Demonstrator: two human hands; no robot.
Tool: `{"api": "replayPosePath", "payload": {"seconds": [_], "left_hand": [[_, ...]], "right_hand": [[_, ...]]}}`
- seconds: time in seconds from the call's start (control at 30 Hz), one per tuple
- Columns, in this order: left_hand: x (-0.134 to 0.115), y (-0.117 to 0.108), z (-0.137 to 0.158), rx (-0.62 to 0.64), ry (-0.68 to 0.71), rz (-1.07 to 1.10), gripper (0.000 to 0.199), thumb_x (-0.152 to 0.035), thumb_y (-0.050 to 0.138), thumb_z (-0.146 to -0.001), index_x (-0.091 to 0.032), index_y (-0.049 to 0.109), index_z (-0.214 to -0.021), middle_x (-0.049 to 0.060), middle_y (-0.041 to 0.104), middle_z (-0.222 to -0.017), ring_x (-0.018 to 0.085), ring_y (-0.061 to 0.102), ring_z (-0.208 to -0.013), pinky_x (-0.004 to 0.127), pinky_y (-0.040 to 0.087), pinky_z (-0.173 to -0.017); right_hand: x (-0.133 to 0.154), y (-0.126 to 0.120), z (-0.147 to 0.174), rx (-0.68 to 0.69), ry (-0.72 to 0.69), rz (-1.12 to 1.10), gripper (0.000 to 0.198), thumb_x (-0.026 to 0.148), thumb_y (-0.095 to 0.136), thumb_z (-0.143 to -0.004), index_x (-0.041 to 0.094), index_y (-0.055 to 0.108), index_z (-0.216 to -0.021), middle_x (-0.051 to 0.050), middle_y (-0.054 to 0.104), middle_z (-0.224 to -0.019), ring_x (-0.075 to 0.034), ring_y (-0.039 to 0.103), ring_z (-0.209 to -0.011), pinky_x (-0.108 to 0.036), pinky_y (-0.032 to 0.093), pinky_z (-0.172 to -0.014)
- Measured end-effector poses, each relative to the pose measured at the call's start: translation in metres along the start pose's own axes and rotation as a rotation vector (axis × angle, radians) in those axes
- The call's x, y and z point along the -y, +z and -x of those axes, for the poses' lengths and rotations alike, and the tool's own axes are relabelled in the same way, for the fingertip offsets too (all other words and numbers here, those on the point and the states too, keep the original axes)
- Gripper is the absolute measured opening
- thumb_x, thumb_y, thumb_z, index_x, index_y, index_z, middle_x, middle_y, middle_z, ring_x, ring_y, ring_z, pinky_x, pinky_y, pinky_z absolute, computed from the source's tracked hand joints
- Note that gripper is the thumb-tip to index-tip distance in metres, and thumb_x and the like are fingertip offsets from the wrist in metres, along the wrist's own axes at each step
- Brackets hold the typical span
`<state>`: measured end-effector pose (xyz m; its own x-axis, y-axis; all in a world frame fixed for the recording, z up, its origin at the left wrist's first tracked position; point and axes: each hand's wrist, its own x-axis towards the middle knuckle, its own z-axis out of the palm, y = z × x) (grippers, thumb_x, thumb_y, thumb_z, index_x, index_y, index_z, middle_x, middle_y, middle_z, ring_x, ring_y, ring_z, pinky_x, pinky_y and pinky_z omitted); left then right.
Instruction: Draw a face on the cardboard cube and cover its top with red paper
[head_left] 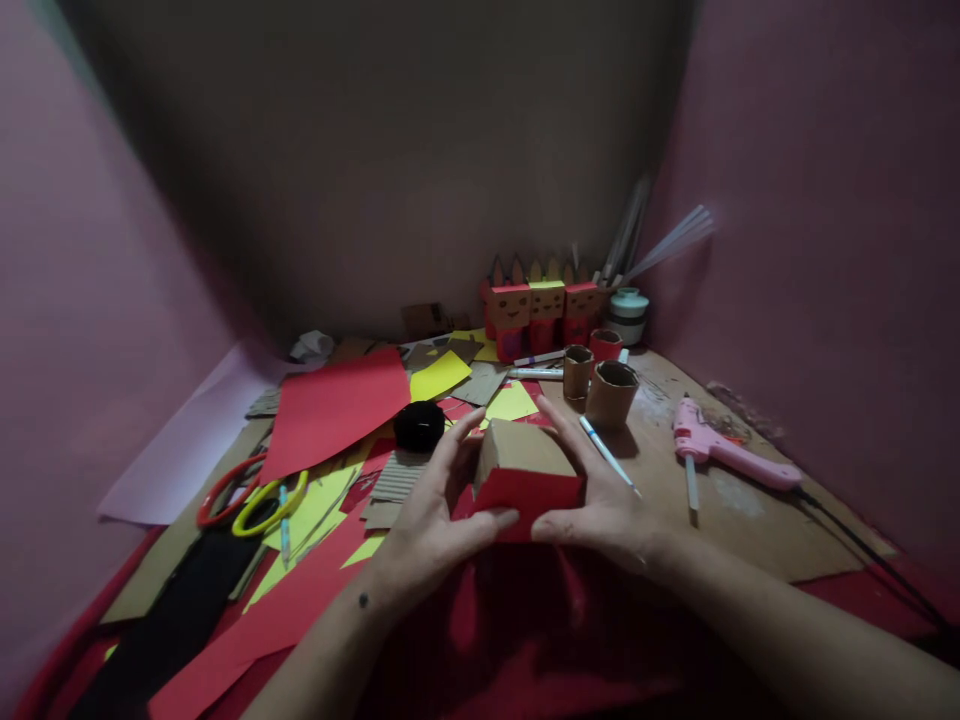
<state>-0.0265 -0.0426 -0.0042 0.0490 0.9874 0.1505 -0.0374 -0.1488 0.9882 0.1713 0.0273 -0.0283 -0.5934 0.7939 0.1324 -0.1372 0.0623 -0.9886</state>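
Note:
A small cardboard box [529, 450] with a red front face is held between my two hands, above the front of the table. My left hand [457, 500] presses its left side, thumb on the red face and fingers along the side. On the other side my right hand [589, 490] grips it the same way, its thumb on the red face. Just beyond my left hand lies a ball of black yarn [419, 427]. A white and blue pen [609, 457] rests close to my right hand. The underside of the box is hidden.
Small cardboard figures with faces [547, 312] stand at the back, near cardboard tubes [613, 393]. A pink glue gun [720, 450] with its cord lies right. Left are a red sheet [337, 408], yellow paper [439, 376] and scissors with red and yellow handles [270, 503]. Walls enclose the table.

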Motion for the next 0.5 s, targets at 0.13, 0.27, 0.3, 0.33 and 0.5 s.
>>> {"api": "replayPosePath", "payload": {"seconds": [0.13,0.27,0.3,0.33,0.5], "left_hand": [[0.002,0.002,0.007,0.051,0.038,-0.07,0.071,-0.031,0.078,-0.086,-0.036,0.043,-0.147,0.006,0.045,-0.158,0.032,0.041,-0.146,0.047,0.035,-0.119],[0.003,0.005,0.01,0.052,0.087,-0.123,0.065,-0.04,0.073,-0.09,-0.036,0.043,-0.147,0.007,0.047,-0.155,0.034,0.043,-0.143,0.05,0.035,-0.117],[0.003,0.006,0.01,0.036,0.098,-0.139,0.064,-0.043,0.072,-0.09,-0.035,0.043,-0.147,0.008,0.048,-0.154,0.034,0.044,-0.142,0.051,0.036,-0.117],[0.003,0.007,0.01,0.013,0.102,-0.155,0.064,-0.044,0.071,-0.09,-0.033,0.043,-0.147,0.009,0.048,-0.153,0.035,0.045,-0.14,0.052,0.036,-0.116],[0.004,0.014,0.008,-0.131,0.054,-0.196,0.06,-0.05,0.069,-0.09,-0.025,0.051,-0.141,0.012,0.056,-0.145,0.036,0.046,-0.138,0.048,0.035,-0.115]], "right_hand": [[0.008,0.002,0.003,-0.016,0.089,-0.087,0.111,0.035,0.095,-0.06,0.027,0.039,-0.155,-0.011,0.061,-0.139,-0.031,0.066,-0.116,-0.044,0.055,-0.098],[0.011,0.001,0.006,-0.003,0.074,-0.13,0.096,0.031,0.093,-0.064,0.029,0.047,-0.148,-0.007,0.066,-0.131,-0.026,0.069,-0.108,-0.038,0.056,-0.092],[0.011,0.002,0.006,-0.003,0.062,-0.116,0.093,0.03,0.093,-0.064,0.029,0.049,-0.146,-0.006,0.067,-0.13,-0.026,0.068,-0.109,-0.038,0.055,-0.093],[0.01,0.003,0.005,-0.006,0.048,-0.098,0.089,0.029,0.093,-0.064,0.029,0.051,-0.143,-0.006,0.067,-0.128,-0.026,0.068,-0.111,-0.038,0.055,-0.094],[0.006,0.007,0.002,0.008,-0.042,-0.036,0.075,0.031,0.088,-0.07,0.029,0.055,-0.136,-0.006,0.069,-0.126,-0.027,0.069,-0.112,-0.041,0.059,-0.092]]}}
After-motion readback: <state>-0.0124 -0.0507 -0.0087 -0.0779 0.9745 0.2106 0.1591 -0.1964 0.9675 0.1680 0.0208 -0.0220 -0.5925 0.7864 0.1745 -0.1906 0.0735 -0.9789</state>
